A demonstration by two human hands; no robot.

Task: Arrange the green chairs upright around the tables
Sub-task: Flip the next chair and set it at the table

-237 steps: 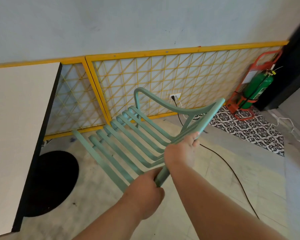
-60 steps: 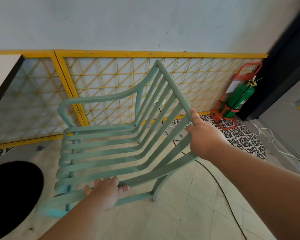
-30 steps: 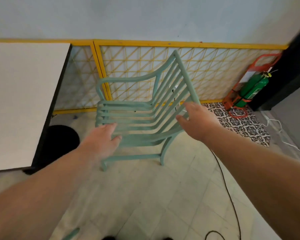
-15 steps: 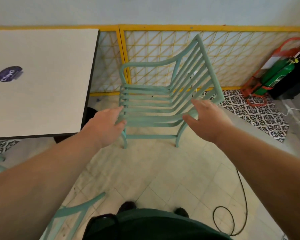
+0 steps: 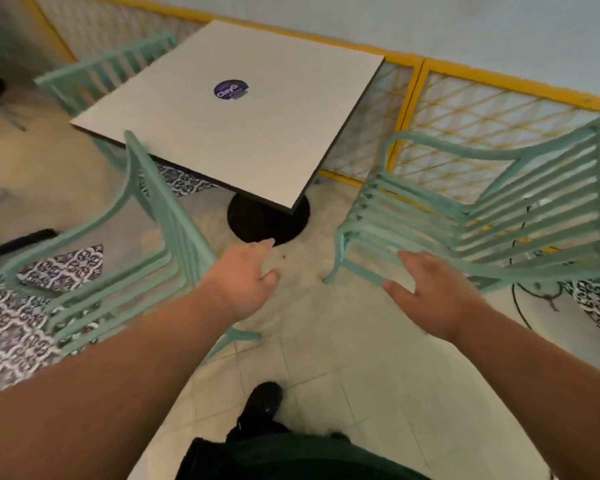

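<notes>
A green slatted chair [image 5: 492, 216] stands upright on the pale tiled floor [image 5: 326, 341], just right of a square white counter [image 5: 243, 109], its back toward the right and the yellow lattice railing [image 5: 465, 109] behind it. A second green chair [image 5: 118, 244] sits at the counter's near left corner, its image blurred, over a patch of patterned tile [image 5: 11, 334]. A third chair [image 5: 101, 71] shows at the counter's far left side. The person's right hand [image 5: 430, 296] hovers spread open, fingers loose, just in front of the right chair's near seat edge and gripping nothing; whether the fingertips touch the frame cannot be told. The left hand [image 5: 246, 278] reaches out, open and empty, beside the left chair's backrest. A round purple sticker [image 5: 231, 89] marks the countertop, which rests on a black round base [image 5: 267, 220]. A black cable [image 5: 534, 292] trails across the floor under the right chair. A dark shoe [image 5: 262, 403] shows at the near edge.
</notes>
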